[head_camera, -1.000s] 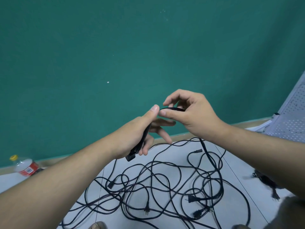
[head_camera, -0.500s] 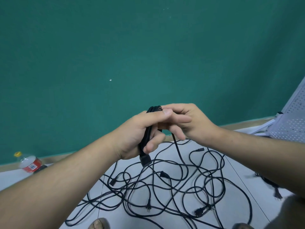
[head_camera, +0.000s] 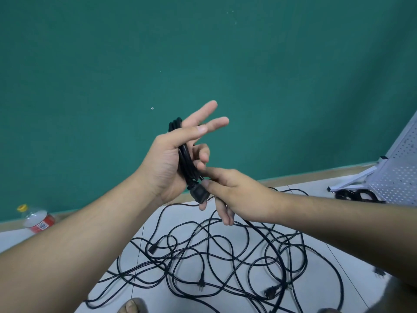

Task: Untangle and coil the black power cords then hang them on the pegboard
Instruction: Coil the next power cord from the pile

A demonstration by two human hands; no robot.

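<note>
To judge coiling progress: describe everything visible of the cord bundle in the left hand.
The cord bundle is smooth, black, rubbery-looking cable folded into several long loops and standing roughly upright. Its looped top sticks out above the left hand, whose thumb crosses it and whose lower fingers curl round it; the two upper fingers are straight. A blocky black connector hangs at the bottom. The right hand pinches the cable beside that connector, and a strand runs down from there to the tangle on the floor.

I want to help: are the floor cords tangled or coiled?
Tangled: the black cords sprawl across the floor in loose, crossing loops.
</note>
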